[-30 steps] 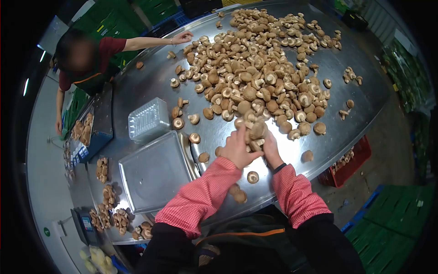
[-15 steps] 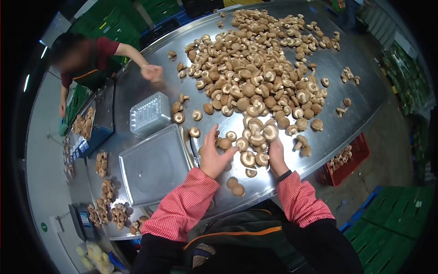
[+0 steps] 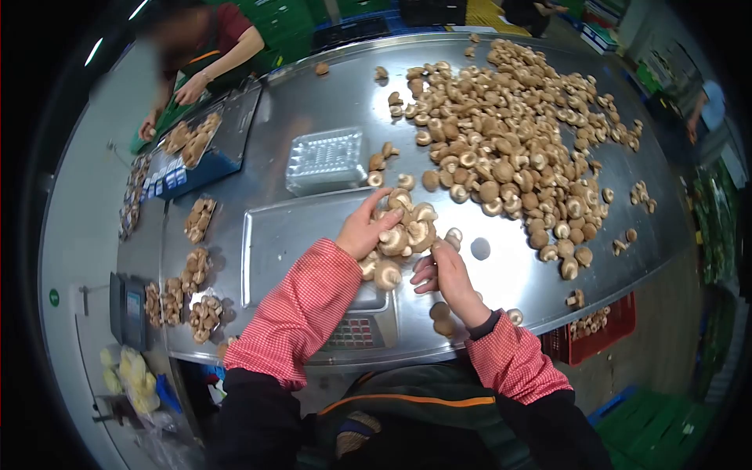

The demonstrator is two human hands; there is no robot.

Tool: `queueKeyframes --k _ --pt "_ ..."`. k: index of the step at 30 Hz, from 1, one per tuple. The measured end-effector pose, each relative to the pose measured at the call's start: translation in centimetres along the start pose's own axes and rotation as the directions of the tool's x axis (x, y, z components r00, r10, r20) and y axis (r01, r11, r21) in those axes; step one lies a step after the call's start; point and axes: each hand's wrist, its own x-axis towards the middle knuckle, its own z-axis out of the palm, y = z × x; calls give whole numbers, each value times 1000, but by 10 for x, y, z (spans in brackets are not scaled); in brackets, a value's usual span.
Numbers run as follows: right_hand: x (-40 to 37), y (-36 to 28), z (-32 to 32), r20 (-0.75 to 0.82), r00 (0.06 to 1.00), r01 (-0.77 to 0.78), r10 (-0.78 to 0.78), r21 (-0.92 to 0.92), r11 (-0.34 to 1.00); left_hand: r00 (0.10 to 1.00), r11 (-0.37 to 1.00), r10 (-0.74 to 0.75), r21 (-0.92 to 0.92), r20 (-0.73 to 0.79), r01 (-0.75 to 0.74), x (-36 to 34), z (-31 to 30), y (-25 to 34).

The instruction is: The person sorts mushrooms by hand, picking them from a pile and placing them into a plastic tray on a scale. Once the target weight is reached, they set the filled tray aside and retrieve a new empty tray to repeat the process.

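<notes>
My left hand (image 3: 366, 227) is closed around the side of a heaped cluster of brown mushrooms (image 3: 409, 235), with the thumb over the caps. The cluster is over the right part of the metal scale platform (image 3: 270, 251); whether a tray lies under it is hidden. My right hand (image 3: 456, 286) is just right of the cluster, fingers half curled and apart, with nothing seen in them. Close to its fingertips is a single pale mushroom (image 3: 453, 235). Below the cluster, the scale's keypad (image 3: 352, 333) shows.
A large mushroom pile (image 3: 509, 133) covers the table's far right. Stacked clear plastic trays (image 3: 325, 160) stand behind the scale. Filled mushroom packs (image 3: 200, 219) lie at left. A co-worker (image 3: 215, 47) handles packs beside a blue-sided machine (image 3: 204, 168). A red crate (image 3: 603, 333) is below the right edge.
The mushroom cluster has moved left, from bare tabletop to over the scale. My left hand has taken hold of it; my right hand has let go. The co-worker's arm has drawn back.
</notes>
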Motion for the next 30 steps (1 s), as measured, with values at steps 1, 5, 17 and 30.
queueKeyframes --k 1,5,17,30 --pt "1 -2 10 38 999 -38 38 -7 999 1000 1000 15 15 0 -15 -3 -14 -3" --pt "1 -1 50 131 985 -81 111 -214 973 991 945 134 302 -20 -122 -21 -63 -13" --pt "0 1 92 296 877 428 -379 -840 334 907 823 402 484 -125 -298 -75 -91 -28" --pt "-1 -19 47 257 877 423 -405 -812 401 747 941 134 -152 -651 -301 -118 -131 -66"
